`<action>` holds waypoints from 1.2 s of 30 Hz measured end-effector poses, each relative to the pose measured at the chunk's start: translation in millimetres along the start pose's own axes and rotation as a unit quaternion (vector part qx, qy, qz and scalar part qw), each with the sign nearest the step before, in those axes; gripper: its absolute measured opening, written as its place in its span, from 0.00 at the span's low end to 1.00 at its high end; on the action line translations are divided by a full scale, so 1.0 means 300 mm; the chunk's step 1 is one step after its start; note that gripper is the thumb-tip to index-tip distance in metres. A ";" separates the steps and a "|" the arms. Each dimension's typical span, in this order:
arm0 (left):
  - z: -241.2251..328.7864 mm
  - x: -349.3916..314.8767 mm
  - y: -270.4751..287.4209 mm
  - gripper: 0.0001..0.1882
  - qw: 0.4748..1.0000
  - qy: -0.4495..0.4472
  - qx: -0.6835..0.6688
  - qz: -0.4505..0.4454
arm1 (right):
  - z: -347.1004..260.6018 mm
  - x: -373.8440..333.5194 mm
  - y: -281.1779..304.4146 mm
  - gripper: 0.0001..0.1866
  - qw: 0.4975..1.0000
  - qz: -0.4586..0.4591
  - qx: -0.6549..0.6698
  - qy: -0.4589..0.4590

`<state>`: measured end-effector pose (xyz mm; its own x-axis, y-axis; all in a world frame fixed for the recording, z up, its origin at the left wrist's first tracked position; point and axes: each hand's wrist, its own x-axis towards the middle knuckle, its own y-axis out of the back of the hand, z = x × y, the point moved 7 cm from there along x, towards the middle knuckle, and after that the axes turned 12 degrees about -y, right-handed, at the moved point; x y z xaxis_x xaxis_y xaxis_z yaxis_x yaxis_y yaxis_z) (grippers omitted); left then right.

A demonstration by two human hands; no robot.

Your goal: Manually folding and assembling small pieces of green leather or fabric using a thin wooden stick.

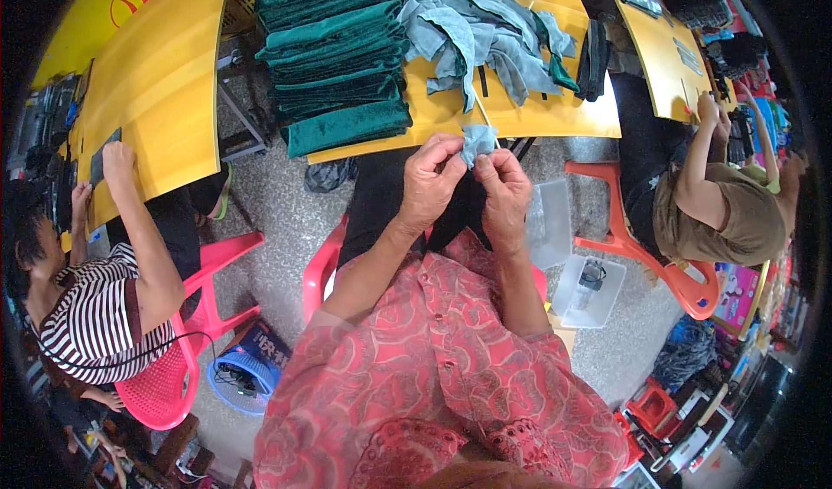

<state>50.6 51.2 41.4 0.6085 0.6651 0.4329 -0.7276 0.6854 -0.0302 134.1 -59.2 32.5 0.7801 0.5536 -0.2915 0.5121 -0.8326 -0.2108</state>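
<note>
Both my hands are in front of my chest, close to the near edge of the yellow table [555,125]. Between them is a small piece of grey-blue fabric [477,145]. My left hand [432,177] pinches its left side, and my right hand [504,193] grips its lower right corner with thumb and fingers. A thin pale stick [483,113] runs up from the fabric toward the table; its lower end is hidden. Beyond it lies a loose heap of grey-blue fabric pieces [494,34], wrong side out by their dull look. Dark green velvet pieces [338,73] are stacked to the left.
A dark folded bundle [593,60] stands at the table's right. Co-workers sit left, in a striped top [104,311], and right, in a brown top [724,212]. Around me are an orange stool [615,220], clear plastic bins [589,291] and a blue basket [238,385].
</note>
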 end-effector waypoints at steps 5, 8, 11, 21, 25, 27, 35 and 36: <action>-0.038 -0.021 0.021 0.07 0.990 0.102 -0.096 0.025 | 0.037 -0.008 -0.030 0.05 0.994 -0.057 -0.007 -0.088; -0.078 -0.026 0.009 0.07 0.974 0.147 -0.162 0.058 | 0.007 -0.034 -0.024 0.05 0.992 0.048 -0.112 -0.016; -0.052 -0.030 0.013 0.08 0.984 0.149 -0.090 0.037 | -0.029 -0.066 -0.027 0.05 0.988 0.088 -0.118 0.037; -0.027 -0.027 0.019 0.08 0.995 0.051 0.086 0.025 | -0.009 -0.070 0.002 0.08 0.990 0.113 -0.087 0.016; -0.049 -0.036 -0.003 0.07 0.995 0.091 -0.014 0.044 | -0.014 -0.056 0.005 0.09 0.991 0.105 -0.087 0.007; -0.073 -0.046 -0.013 0.08 0.981 0.151 -0.109 0.061 | 0.002 -0.032 0.020 0.11 0.994 0.098 -0.043 -0.025; -0.088 -0.067 -0.082 0.06 0.943 0.263 -0.193 -0.059 | 0.042 0.031 0.059 0.09 0.976 -0.013 0.192 -0.100; -0.091 -0.071 -0.090 0.05 0.941 0.267 -0.195 -0.068 | 0.020 0.029 0.068 0.08 0.982 0.020 0.177 -0.062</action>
<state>66.1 26.6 8.4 0.8358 0.5463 -0.0545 -0.5232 0.7625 -0.3805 149.2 -71.2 20.2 0.7356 0.5372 -0.4126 0.3082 -0.8079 -0.5023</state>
